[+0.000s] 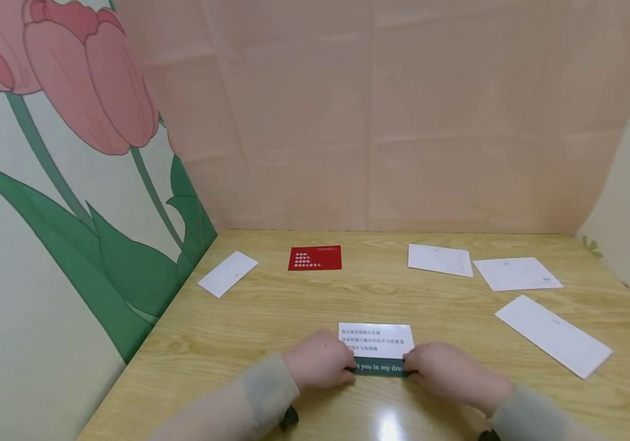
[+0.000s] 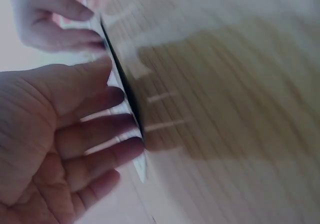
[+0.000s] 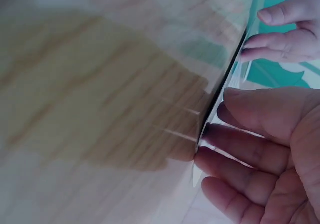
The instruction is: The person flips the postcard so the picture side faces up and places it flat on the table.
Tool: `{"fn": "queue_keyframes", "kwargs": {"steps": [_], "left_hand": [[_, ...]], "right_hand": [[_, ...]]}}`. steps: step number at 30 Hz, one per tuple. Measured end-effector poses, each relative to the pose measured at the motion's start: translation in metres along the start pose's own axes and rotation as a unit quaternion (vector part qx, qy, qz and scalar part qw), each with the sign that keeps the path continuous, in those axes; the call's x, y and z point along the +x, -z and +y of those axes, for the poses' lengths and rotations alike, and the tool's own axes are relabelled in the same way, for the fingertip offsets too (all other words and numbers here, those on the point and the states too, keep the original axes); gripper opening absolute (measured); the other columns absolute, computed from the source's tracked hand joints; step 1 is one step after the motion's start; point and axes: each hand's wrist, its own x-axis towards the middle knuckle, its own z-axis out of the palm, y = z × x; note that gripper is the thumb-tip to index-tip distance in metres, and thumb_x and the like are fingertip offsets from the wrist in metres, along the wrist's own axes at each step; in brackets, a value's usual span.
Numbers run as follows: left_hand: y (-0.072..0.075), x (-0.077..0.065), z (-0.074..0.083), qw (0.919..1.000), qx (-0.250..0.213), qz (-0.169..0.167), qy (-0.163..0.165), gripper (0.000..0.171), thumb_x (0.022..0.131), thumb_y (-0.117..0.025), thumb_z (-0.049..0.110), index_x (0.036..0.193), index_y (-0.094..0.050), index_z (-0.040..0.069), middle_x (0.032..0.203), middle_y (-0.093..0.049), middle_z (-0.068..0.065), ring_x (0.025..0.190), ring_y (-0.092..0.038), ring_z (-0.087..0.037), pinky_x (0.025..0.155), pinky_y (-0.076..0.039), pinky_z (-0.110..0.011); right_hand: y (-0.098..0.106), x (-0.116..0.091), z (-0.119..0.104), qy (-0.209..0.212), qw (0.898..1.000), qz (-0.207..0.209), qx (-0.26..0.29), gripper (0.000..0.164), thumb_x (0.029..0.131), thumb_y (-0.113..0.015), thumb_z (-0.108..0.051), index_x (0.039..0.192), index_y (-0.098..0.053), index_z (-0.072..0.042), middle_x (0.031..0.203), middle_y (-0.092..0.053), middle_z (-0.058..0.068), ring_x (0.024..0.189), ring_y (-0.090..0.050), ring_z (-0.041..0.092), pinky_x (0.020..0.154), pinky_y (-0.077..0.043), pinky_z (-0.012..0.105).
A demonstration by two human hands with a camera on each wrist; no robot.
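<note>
A postcard (image 1: 378, 340), white with printed lines above a dark green strip of white English lettering, lies in front of me near the middle of the table. My left hand (image 1: 323, 361) pinches its left side, and my right hand (image 1: 453, 375) grips the right side. Both hands cover parts of the green strip. In the left wrist view the left hand (image 2: 55, 139) has its thumb and fingers along the card's thin edge, close over the wood. From the other side, the right hand (image 3: 265, 154) holds the card likewise.
At the back of the wooden table (image 1: 271, 306) lies a red card (image 1: 315, 258) with white print. One white card (image 1: 228, 274) is at the back left. On the right lie three more white cards: one (image 1: 440, 260), another (image 1: 518, 274) and a nearer one (image 1: 554, 335). A pinkish sheet (image 1: 392, 122) hangs behind.
</note>
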Motion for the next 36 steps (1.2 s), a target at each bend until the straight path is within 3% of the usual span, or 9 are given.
{"fn": "queue_keyframes", "kwargs": {"steps": [4,8,11,14,17,24,36], "left_hand": [[0.003,-0.005,0.013,0.9996,0.005,-0.013,0.024,0.019,0.091,-0.063,0.040,0.082,-0.068,0.024,0.068,-0.056,0.013,0.057,-0.045,-0.004,0.061,-0.037,-0.022],[0.006,-0.009,0.025,0.9983,0.015,-0.033,0.047,0.032,0.091,-0.060,0.048,0.110,-0.069,0.024,0.095,-0.067,0.006,0.071,-0.056,-0.009,0.072,-0.044,-0.028],[0.006,-0.011,0.029,0.9951,-0.025,-0.065,0.071,0.050,0.091,-0.056,0.056,0.134,-0.058,0.029,0.125,-0.061,0.000,0.096,-0.060,-0.014,0.088,-0.045,-0.033],[0.005,-0.011,0.028,0.9886,-0.073,-0.091,0.095,0.058,0.091,-0.052,0.060,0.140,-0.050,0.030,0.140,-0.051,-0.003,0.121,-0.052,-0.019,0.102,-0.039,-0.035],[0.003,-0.010,0.025,0.9847,-0.091,-0.100,0.110,0.063,0.090,-0.050,0.063,0.144,-0.046,0.031,0.147,-0.043,-0.004,0.132,-0.043,-0.022,0.107,-0.034,-0.038],[-0.002,-0.002,0.014,0.9800,-0.104,-0.106,0.132,0.067,0.089,-0.047,0.067,0.146,-0.041,0.033,0.151,-0.036,-0.001,0.138,-0.035,-0.024,0.110,-0.030,-0.041],[-0.005,0.019,0.000,0.9832,-0.072,-0.076,0.150,0.064,0.093,-0.045,0.063,0.146,-0.043,0.027,0.150,-0.038,-0.001,0.137,-0.037,-0.021,0.111,-0.029,-0.039]], "right_hand": [[-0.001,-0.001,-0.006,-0.005,1.000,0.002,-0.020,0.014,0.082,-0.073,-0.014,0.075,-0.064,-0.022,0.075,-0.059,-0.014,0.063,-0.045,0.001,0.060,-0.047,0.030],[-0.003,-0.001,-0.010,0.002,0.999,0.009,-0.040,0.014,0.082,-0.072,-0.017,0.074,-0.062,-0.021,0.076,-0.062,-0.010,0.064,-0.053,0.005,0.062,-0.048,0.032],[-0.005,0.000,-0.013,-0.005,0.999,0.002,-0.046,0.008,0.083,-0.072,-0.021,0.079,-0.067,-0.017,0.084,-0.070,-0.002,0.075,-0.064,0.013,0.069,-0.052,0.036],[-0.005,0.001,-0.016,-0.022,0.998,-0.007,-0.051,0.024,0.083,-0.073,-0.029,0.094,-0.072,-0.008,0.097,-0.072,0.012,0.089,-0.068,0.026,0.077,-0.053,0.043],[-0.003,0.001,-0.019,-0.039,0.997,-0.012,-0.060,0.045,0.082,-0.073,-0.037,0.108,-0.070,0.000,0.108,-0.068,0.021,0.095,-0.066,0.033,0.081,-0.052,0.047],[-0.005,0.005,-0.013,-0.074,0.996,-0.031,-0.046,0.057,0.084,-0.071,-0.041,0.118,-0.065,0.004,0.122,-0.060,0.025,0.110,-0.059,0.040,0.093,-0.045,0.053],[-0.004,0.026,0.007,-0.109,0.993,-0.040,-0.033,0.050,0.090,-0.066,-0.036,0.121,-0.063,0.003,0.127,-0.057,0.025,0.115,-0.056,0.042,0.097,-0.041,0.055]]}}
